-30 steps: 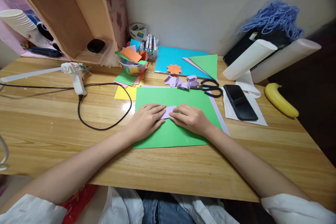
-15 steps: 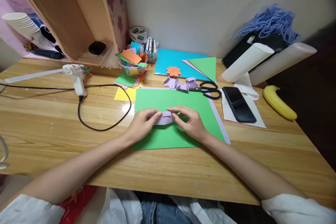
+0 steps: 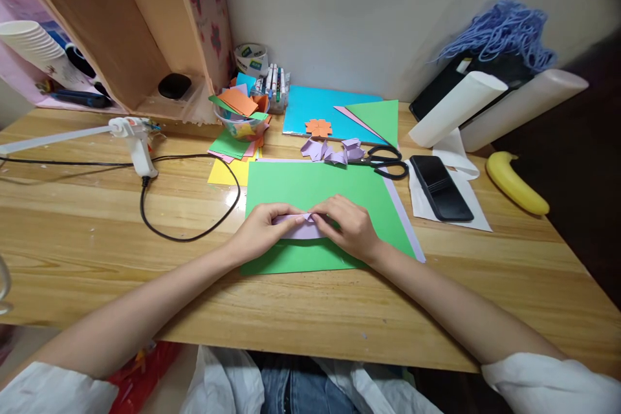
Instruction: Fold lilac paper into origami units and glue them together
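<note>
A strip of purple paper [image 3: 305, 229] is held between my two hands, over a large green sheet [image 3: 291, 182]. My left hand [image 3: 264, 230] pinches its left part between thumb and fingers. At the upper right of the strip, my right hand [image 3: 347, 225] grips a small raised fold with thumb and fingertips. Just beyond the green sheet lie curled purple paper pieces [image 3: 334, 150], beside black-handled scissors [image 3: 388, 162]. Farther back, an orange paper flower [image 3: 319, 128] rests on a blue sheet [image 3: 303, 103].
A white glue gun [image 3: 140, 149] with a looping black cable stands at the left. Behind it is a bowl of paper scraps [image 3: 242, 123]. To the right are a phone [image 3: 440, 187], white rolls [image 3: 458, 108] and a banana [image 3: 515, 182].
The small flap on the purple strip is now pinched up into a fold. My right fingers have drawn together around it, and my left fingers lie further over the strip.
</note>
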Tool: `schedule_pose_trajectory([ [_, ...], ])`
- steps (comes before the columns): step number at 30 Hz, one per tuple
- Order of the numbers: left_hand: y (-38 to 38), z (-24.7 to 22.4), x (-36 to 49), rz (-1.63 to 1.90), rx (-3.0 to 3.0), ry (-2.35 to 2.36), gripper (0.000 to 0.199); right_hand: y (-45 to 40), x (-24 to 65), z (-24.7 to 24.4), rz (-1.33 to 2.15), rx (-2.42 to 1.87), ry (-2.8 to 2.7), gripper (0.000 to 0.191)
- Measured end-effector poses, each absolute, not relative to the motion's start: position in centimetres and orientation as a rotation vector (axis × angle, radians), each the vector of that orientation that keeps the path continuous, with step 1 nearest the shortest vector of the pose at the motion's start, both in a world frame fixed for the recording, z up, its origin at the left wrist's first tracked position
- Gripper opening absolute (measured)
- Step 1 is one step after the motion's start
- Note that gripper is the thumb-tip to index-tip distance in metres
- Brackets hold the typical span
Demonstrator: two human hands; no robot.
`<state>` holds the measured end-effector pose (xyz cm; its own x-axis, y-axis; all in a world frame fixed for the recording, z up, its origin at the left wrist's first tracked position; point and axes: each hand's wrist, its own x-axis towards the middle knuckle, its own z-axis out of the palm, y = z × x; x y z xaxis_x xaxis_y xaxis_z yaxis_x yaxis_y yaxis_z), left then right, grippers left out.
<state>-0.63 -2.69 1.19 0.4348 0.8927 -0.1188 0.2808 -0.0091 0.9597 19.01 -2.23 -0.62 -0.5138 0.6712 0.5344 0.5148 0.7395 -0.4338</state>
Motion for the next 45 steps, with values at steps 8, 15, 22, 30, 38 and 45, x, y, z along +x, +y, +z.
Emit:
schedule_pose_trajectory([
  [8,-2.9,1.0,-0.5,0.672,1.516,1.091,0.031,-2.6,18.9,-0.4,0.244,-0.881,-2.248,0.007],
  [15,-3.0,0.9,-0.5,0.647,1.562,1.107,0.031,-2.5,18.8,-0.3,0.401,-0.836,-2.256,0.004],
  [22,-3.2,1.4,-0.2,0.641,1.549,1.138,0.032,-3.0,18.5,-0.5,0.35,-0.846,-2.207,0.005],
  [30,-3.3,1.6,-0.2,0.638,1.535,1.187,0.032,-2.9,18.6,-0.1,0.706,-0.958,-2.164,0.012],
  [38,-3.6,1.5,-0.1,0.6,1.551,1.187,0.026,-2.8,18.4,0.0,1.177,-1.014,-2.005,0.011],
  [45,-3.7,1.3,0.0,0.579,1.529,1.186,0.025,-2.8,18.1,-0.2,1.342,-1.05,-1.872,0.013],
])
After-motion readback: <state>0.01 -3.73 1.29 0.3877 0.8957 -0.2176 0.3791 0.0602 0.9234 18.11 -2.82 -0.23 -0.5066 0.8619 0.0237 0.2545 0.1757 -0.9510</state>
